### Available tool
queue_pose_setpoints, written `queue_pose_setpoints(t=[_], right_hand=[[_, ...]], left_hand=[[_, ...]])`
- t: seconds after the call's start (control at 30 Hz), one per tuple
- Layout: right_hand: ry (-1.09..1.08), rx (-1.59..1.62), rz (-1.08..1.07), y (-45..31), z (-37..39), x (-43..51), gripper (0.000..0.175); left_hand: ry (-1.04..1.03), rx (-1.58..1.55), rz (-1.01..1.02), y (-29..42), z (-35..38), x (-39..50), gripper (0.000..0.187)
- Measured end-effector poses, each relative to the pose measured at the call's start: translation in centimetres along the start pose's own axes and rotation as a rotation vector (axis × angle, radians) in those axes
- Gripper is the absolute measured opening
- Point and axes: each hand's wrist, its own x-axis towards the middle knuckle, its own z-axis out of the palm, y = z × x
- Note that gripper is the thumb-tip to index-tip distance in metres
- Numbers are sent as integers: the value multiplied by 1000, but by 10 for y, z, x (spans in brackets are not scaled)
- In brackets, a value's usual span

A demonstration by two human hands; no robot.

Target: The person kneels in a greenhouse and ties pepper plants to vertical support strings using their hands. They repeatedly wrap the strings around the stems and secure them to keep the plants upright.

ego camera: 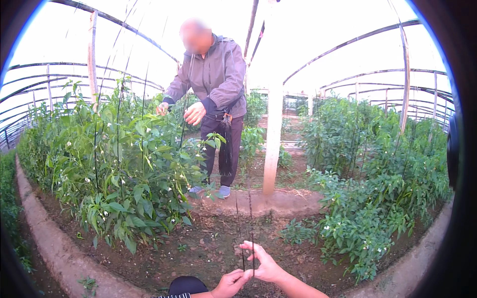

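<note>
Two strands of black twine [251, 218] hang down in front of me to where my hands meet at the bottom of the view. My left hand [231, 284] pinches the lower end of the twine, thumb against fingers. Close against it, my right hand [267, 265] has the other strand at its thumb, with its upper fingers raised and spread around the twine. The exact grip between the fingertips is partly hidden. Bare brown soil [220, 242] lies beyond and below both hands.
Flowering pepper plants [126, 171] stand at left, and more pepper plants [357, 219] at right. Ahead, a person [220, 85] reaches into the left row, a bundle of black strings [226, 149] at the waist. A whitish post [273, 141] rises from a low earthen ridge [253, 204].
</note>
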Motion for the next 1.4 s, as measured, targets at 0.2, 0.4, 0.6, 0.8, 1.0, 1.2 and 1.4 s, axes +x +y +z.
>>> queue_pose_setpoints(t=[0.2,0.4,0.6,0.8,1.0,1.2,1.4], right_hand=[[-84,1275,319,-6,-18,-17,36],[39,629,398,-10,-1,-20,32],[-121,687,597,-8,27,-21,33],[40,635,576,10,15,-29,23],[-351,817,571,6,-38,-53,15],[-441,814,300,0,-57,-63,23],[-391,-93,49,-31,44,-41,35]], left_hand=[[108,-150,-130,6,-13,-13,23],[29,102,-26,-22,-20,-39,20],[-193,-178,-188,-50,-13,-48,24],[-305,-449,-261,-35,-28,-52,46],[127,-454,-268,-62,-30,-74,47],[154,-397,-449,-62,-31,-74,43],[29,-583,-297,-91,33,-33,33]])
